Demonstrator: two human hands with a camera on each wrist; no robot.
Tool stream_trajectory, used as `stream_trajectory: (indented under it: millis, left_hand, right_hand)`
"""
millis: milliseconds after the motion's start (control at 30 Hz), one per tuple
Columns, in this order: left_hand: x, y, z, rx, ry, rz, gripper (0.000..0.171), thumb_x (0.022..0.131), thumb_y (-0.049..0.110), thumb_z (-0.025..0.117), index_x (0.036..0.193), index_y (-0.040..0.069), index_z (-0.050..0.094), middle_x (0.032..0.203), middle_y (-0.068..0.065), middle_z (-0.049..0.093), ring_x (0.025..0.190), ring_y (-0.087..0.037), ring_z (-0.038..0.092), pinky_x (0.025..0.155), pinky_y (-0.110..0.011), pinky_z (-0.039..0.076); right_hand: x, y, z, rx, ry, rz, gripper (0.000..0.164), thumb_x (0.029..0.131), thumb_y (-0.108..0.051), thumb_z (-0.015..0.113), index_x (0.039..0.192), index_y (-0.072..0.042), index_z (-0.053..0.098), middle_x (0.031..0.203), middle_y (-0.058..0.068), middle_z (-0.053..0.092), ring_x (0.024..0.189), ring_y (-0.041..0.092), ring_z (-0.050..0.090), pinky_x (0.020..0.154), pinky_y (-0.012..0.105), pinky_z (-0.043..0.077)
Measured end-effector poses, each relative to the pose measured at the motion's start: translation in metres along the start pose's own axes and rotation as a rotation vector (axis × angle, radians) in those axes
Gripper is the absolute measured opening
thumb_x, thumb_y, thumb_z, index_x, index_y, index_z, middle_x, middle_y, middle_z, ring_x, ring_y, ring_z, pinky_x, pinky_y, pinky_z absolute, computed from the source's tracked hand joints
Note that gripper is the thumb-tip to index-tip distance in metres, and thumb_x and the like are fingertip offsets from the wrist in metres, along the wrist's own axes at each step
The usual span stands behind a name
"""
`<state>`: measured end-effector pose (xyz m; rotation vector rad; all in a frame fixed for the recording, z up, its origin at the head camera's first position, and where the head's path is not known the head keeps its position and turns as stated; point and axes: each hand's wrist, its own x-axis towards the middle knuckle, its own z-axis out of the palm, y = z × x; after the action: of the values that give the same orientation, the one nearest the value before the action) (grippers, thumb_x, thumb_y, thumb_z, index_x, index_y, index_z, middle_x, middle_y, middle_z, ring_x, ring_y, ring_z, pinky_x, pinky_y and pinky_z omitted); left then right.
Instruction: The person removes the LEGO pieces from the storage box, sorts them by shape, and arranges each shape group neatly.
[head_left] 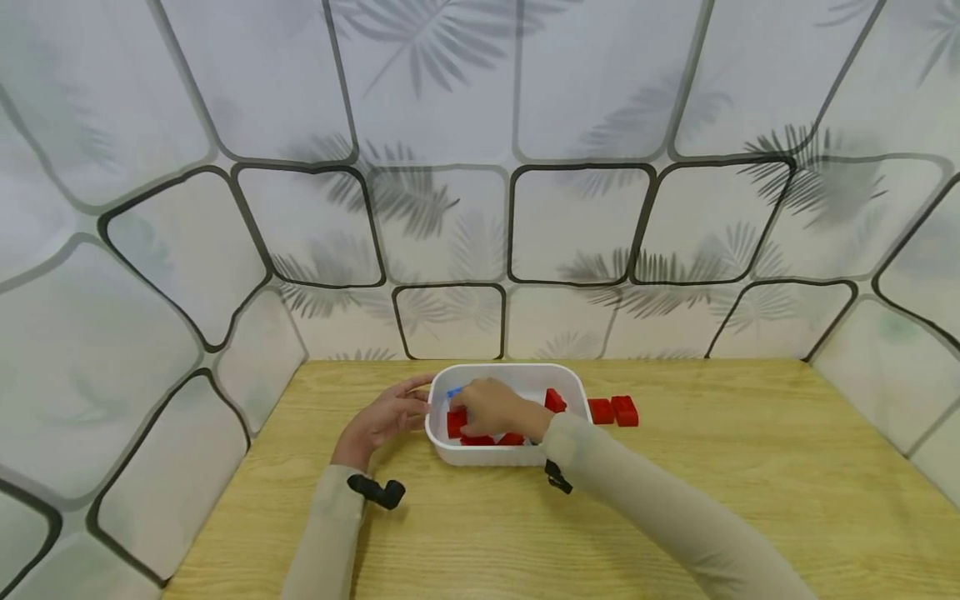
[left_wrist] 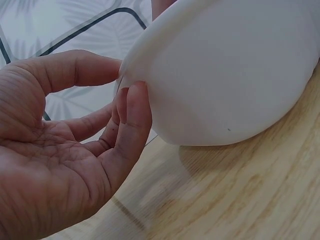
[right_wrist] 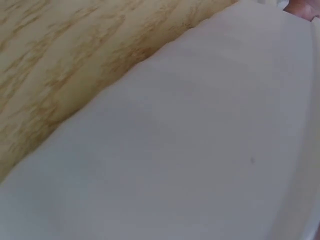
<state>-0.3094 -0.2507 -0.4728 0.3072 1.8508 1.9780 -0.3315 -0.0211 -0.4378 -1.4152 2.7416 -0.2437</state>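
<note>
A white plastic tub stands on the table with several red blocks in it and a bit of a blue piece at its left end. My right hand reaches down into the left part of the tub, fingers bent downward beside a red block. Its fingertips are hidden, so I cannot tell whether they grip anything. At the tub's left end, my left hand touches the rim and outer wall with its fingertips. In the left wrist view, the left hand's fingers are loosely bent against the wall.
Just right of the tub, two red blocks lie side by side on the wooden table. A patterned curtain hangs behind the table and along both sides. The tub's outer side fills most of the right wrist view.
</note>
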Motion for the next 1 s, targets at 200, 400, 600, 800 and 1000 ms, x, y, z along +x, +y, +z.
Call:
stream_trajectory:
  millis: [200, 400, 600, 800, 1000]
  left_hand:
    - [0.0002, -0.0017, -0.0013, 0.005, 0.001, -0.001, 0.066, 0.102, 0.002, 0.052, 0.161, 0.001, 0.023, 0.119, 0.000, 0.062, 0.108, -0.012, 0.064, 0.095, -0.032, 0.055]
    - [-0.0003, -0.0027, -0.0016, 0.006, 0.013, -0.007, 0.065, 0.102, 0.003, 0.052, 0.160, 0.002, 0.024, 0.123, -0.002, 0.062, 0.109, -0.012, 0.064, 0.096, -0.033, 0.055]
    - [0.0009, -0.0033, -0.0018, 0.004, 0.012, -0.007, 0.064, 0.102, 0.001, 0.052, 0.160, 0.001, 0.024, 0.124, -0.002, 0.062, 0.108, -0.011, 0.065, 0.095, -0.032, 0.056]
    - [0.0005, -0.0018, -0.0020, -0.014, 0.010, 0.002, 0.067, 0.101, 0.000, 0.052, 0.161, 0.001, 0.023, 0.113, 0.005, 0.065, 0.103, -0.010, 0.066, 0.091, -0.030, 0.057]
    - [0.0005, -0.0028, -0.0020, -0.010, -0.002, 0.009, 0.066, 0.101, 0.000, 0.051, 0.160, -0.001, 0.022, 0.114, 0.005, 0.064, 0.102, -0.009, 0.066, 0.090, -0.030, 0.057]
  right_hand:
    - [0.0004, -0.0064, 0.0013, -0.023, 0.021, 0.011, 0.028, 0.085, -0.025, 0.083, 0.109, -0.011, 0.077, 0.095, 0.000, 0.075, 0.077, 0.012, 0.060, 0.074, 0.031, 0.052]
    - [0.0014, -0.0065, 0.0047, -0.020, 0.037, 0.018, 0.029, 0.083, -0.026, 0.085, 0.106, -0.010, 0.075, 0.090, 0.001, 0.073, 0.077, 0.014, 0.059, 0.071, 0.029, 0.050]
    - [0.0008, -0.0050, 0.0027, 0.054, 0.031, 0.021, 0.026, 0.083, -0.021, 0.083, 0.104, -0.009, 0.075, 0.088, 0.003, 0.073, 0.075, 0.012, 0.059, 0.072, 0.027, 0.050]
    - [0.0019, -0.0067, 0.0004, 0.025, 0.015, 0.017, 0.028, 0.082, -0.025, 0.085, 0.104, -0.011, 0.075, 0.084, 0.000, 0.071, 0.072, 0.010, 0.054, 0.067, 0.025, 0.045]
    - [0.0016, -0.0105, 0.0027, -0.031, -0.012, 0.043, 0.036, 0.082, -0.034, 0.086, 0.109, -0.014, 0.072, 0.084, -0.003, 0.067, 0.076, 0.010, 0.054, 0.073, 0.030, 0.042]
